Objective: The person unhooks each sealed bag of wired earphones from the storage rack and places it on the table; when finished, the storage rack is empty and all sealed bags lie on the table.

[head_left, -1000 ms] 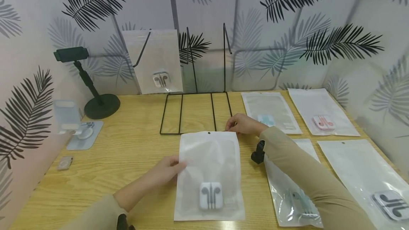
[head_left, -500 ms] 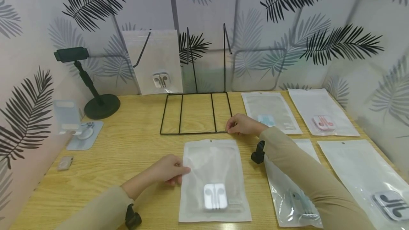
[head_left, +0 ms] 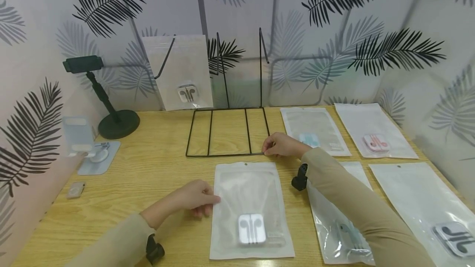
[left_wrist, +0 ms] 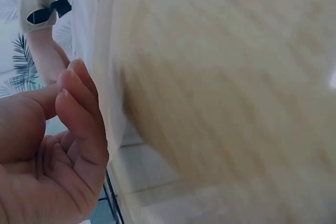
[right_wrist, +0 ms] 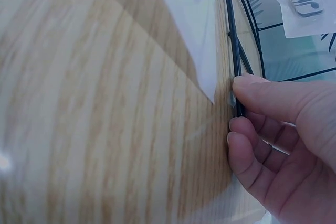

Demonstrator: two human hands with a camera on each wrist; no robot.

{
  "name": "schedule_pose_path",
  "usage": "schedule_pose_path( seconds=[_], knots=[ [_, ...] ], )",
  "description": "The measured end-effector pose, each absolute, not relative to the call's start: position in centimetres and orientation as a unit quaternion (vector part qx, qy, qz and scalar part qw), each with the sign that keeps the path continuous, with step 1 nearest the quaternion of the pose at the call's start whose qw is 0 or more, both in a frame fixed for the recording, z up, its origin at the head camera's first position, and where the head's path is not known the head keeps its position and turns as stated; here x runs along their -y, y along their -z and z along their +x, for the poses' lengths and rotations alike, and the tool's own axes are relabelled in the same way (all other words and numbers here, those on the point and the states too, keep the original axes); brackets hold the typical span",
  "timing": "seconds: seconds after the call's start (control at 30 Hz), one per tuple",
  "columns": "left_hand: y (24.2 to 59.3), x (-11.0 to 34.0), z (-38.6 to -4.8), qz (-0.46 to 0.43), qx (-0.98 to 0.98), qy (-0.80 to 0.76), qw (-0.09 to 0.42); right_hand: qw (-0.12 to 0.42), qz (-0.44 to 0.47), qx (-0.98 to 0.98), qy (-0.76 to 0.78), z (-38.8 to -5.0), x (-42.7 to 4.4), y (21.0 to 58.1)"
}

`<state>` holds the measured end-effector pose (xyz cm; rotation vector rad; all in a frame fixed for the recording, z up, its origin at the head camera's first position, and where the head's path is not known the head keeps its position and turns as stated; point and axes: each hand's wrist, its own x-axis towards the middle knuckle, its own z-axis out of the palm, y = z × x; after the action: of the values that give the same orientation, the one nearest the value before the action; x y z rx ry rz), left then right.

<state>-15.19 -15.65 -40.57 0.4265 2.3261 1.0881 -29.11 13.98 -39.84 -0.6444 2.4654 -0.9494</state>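
Note:
A white zip pouch (head_left: 245, 193) with boxed earphones (head_left: 251, 228) showing through lies in front of the black wire rack (head_left: 226, 155). My left hand (head_left: 196, 197) pinches the pouch's left edge between thumb and fingers; the left wrist view shows the fingers curled in beside the thumb. With my right hand (head_left: 280, 145) I hold the rack's front right corner, and the right wrist view has its thumb and fingers around the black wire (right_wrist: 236, 61). Another earphone pouch (head_left: 178, 69) hangs from the rack's left hook.
Several more pouches (head_left: 393, 131) lie on the right side of the table, partly under my right sleeve. A dark green stand (head_left: 118, 123), a pale phone holder (head_left: 98, 158) and a small clear piece (head_left: 76, 189) are at the left. A patterned wall rises behind.
The pouch in my left hand has come down toward me and slightly right, and now lies lower on the table. My right hand stays at the rack's corner.

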Motion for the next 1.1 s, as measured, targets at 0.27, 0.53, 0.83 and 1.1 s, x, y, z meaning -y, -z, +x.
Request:
schedule_pose_path(
  seconds=[0.27,0.53,0.83,1.1],
  knots=[
    [38.2,17.7,-17.3,0.187,-0.847,-0.433,0.245,0.210,-0.235,-0.885,0.342,-29.2,-14.0,39.9],
    [34.8,20.6,-20.6,0.189,-0.844,-0.487,0.124,0.211,-0.240,-0.882,0.345,-29.5,-14.1,40.1],
    [31.7,24.4,-24.8,0.093,-0.848,-0.519,-0.056,0.212,-0.239,-0.883,0.343,-29.7,-14.1,40.5],
    [31.0,25.6,-29.0,-0.010,-0.802,-0.582,-0.135,0.215,-0.237,-0.882,0.345,-29.7,-14.3,40.6]
  ],
)
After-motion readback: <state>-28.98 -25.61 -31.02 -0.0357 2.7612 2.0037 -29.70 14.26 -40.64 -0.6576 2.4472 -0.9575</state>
